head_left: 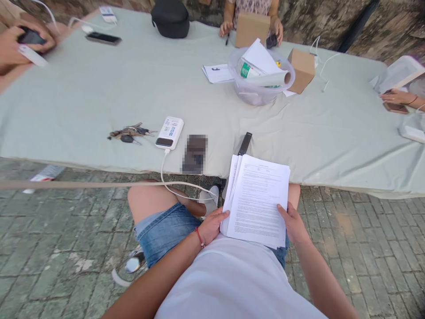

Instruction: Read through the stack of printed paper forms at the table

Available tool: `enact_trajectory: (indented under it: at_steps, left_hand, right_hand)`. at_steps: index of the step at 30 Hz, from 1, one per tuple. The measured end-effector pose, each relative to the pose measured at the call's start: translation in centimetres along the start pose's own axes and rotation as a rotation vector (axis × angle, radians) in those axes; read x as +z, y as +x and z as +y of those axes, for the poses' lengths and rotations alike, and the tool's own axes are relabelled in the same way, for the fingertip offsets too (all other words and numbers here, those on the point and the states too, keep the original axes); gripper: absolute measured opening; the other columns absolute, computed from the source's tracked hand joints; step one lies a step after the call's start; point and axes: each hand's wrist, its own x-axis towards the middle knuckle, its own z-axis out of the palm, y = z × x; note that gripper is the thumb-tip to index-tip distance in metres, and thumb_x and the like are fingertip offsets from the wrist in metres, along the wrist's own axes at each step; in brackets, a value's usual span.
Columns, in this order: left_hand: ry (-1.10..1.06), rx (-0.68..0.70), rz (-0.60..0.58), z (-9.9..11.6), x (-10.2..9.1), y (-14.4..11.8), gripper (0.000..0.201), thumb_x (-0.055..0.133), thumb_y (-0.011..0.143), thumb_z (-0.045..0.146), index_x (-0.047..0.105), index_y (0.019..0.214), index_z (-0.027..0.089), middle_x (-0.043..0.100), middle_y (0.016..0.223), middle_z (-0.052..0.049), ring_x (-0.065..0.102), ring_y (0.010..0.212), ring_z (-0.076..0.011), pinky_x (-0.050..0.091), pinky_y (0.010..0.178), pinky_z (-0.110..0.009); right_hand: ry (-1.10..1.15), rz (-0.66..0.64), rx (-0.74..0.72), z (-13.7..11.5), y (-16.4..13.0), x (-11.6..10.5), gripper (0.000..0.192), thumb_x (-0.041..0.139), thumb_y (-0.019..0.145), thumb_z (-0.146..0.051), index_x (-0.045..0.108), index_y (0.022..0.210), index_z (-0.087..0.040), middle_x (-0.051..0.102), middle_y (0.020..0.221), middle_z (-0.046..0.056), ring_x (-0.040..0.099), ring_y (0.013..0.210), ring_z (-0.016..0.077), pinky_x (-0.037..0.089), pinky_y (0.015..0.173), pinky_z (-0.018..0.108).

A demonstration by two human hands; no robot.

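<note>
A stack of printed paper sheets (260, 199) rests over my lap, its far edge at the table's near edge. My left hand (214, 225) grips the stack's left side, thumb on top. On the right side, my right hand (292, 221) pinches the same sheets, its thumb on the top page and its other fingers hidden beneath. Just beyond the papers lies a narrow black object (245, 143). To its left are a blurred-out dark rectangle (195, 154), a white power bank (170, 133) with a white cable, and a bunch of keys (131, 133).
A green cloth covers the table (159, 79). Toward the back stand a translucent basin (255, 95) with papers and a roll, a brown box (301, 71) and a black case (170, 18). A dark phone (103, 38) lies left. Other people's hands show at the far edge and both sides.
</note>
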Motion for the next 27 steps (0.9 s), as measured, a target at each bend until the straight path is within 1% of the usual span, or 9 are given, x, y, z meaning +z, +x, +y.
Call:
enact_trajectory:
  at_steps: [3,5,7,10,12,16,19,22,27]
  left_hand:
    - [0.067,-0.037,-0.063,0.0,0.5,-0.1,0.061,0.099,0.062,0.047,0.079,0.111,0.015,0.081,0.109,-0.013,0.073,0.113,-0.0358,0.054,0.102,-0.045]
    - [0.118,-0.047,-0.112,0.3,0.6,-0.1,0.061,0.097,0.064,0.051,0.078,0.111,0.017,0.081,0.109,-0.011,0.072,0.115,-0.0350,0.054,0.101,-0.044]
    - [0.160,-0.052,-0.152,1.0,0.6,0.2,0.063,0.093,0.069,0.060,0.076,0.112,0.018,0.080,0.111,-0.010,0.072,0.113,-0.0321,0.054,0.098,-0.041]
    - [0.229,-0.026,-0.125,2.8,1.0,1.2,0.065,0.082,0.075,0.074,0.071,0.112,0.021,0.078,0.111,-0.008,0.073,0.104,-0.0254,0.055,0.086,-0.034]
    - [0.241,0.032,-0.083,4.1,1.7,2.0,0.067,0.078,0.076,0.078,0.069,0.111,0.022,0.078,0.110,-0.007,0.073,0.101,-0.0233,0.054,0.083,-0.032]
    - [0.119,0.144,-0.098,5.5,4.3,3.5,0.062,0.091,0.073,0.061,0.070,0.112,0.017,0.078,0.112,-0.011,0.073,0.106,-0.0283,0.055,0.095,-0.039]
    - [0.058,0.084,-0.111,5.2,5.8,4.3,0.068,0.100,0.063,0.048,0.074,0.116,0.013,0.078,0.117,-0.017,0.073,0.112,-0.0344,0.054,0.104,-0.048]
    - [0.078,0.016,-0.129,4.6,6.3,5.0,0.069,0.104,0.055,0.041,0.078,0.112,0.011,0.077,0.120,-0.020,0.071,0.117,-0.0382,0.051,0.109,-0.053]
    - [0.157,0.041,-0.171,4.6,6.4,5.7,0.071,0.107,0.045,0.030,0.081,0.108,0.012,0.076,0.125,-0.019,0.066,0.127,-0.0416,0.043,0.118,-0.058]
  right_hand:
    - [0.193,-0.096,0.113,-0.4,-0.6,0.5,0.047,0.083,0.077,-0.054,0.076,0.114,-0.026,0.081,0.116,0.010,0.074,0.116,0.0365,0.064,0.099,0.054]
    - [0.242,-0.097,0.155,-0.5,-0.6,0.3,0.044,0.087,0.073,-0.050,0.078,0.107,-0.025,0.082,0.111,0.011,0.075,0.116,0.0384,0.065,0.098,0.055]
    - [0.253,-0.095,0.162,-0.4,-0.3,-0.3,0.043,0.089,0.072,-0.047,0.079,0.107,-0.025,0.082,0.112,0.011,0.074,0.118,0.0383,0.064,0.099,0.055]
    - [0.242,-0.105,0.157,-0.4,0.1,-1.4,0.044,0.088,0.073,-0.047,0.079,0.110,-0.026,0.081,0.116,0.009,0.074,0.118,0.0375,0.063,0.102,0.053]
    - [0.230,-0.117,0.155,-0.7,0.2,-1.8,0.044,0.088,0.074,-0.049,0.079,0.110,-0.026,0.081,0.116,0.008,0.074,0.118,0.0375,0.063,0.103,0.053]
    - [0.216,-0.180,0.114,-1.8,-0.4,-1.4,0.049,0.087,0.077,-0.051,0.078,0.118,-0.026,0.081,0.117,0.008,0.073,0.121,0.0355,0.060,0.107,0.051]
    - [0.210,-0.232,0.152,-2.7,-0.3,-0.9,0.054,0.089,0.077,-0.052,0.077,0.122,-0.023,0.081,0.119,0.010,0.074,0.119,0.0348,0.059,0.109,0.052]
    - [0.257,-0.255,0.194,-3.3,0.7,-0.8,0.056,0.092,0.072,-0.053,0.077,0.116,-0.021,0.080,0.120,0.012,0.077,0.113,0.0352,0.061,0.105,0.052]
    - [0.258,-0.227,0.179,-4.2,1.5,-1.5,0.054,0.101,0.059,-0.045,0.080,0.103,-0.019,0.083,0.109,0.012,0.080,0.098,0.0336,0.064,0.096,0.049]
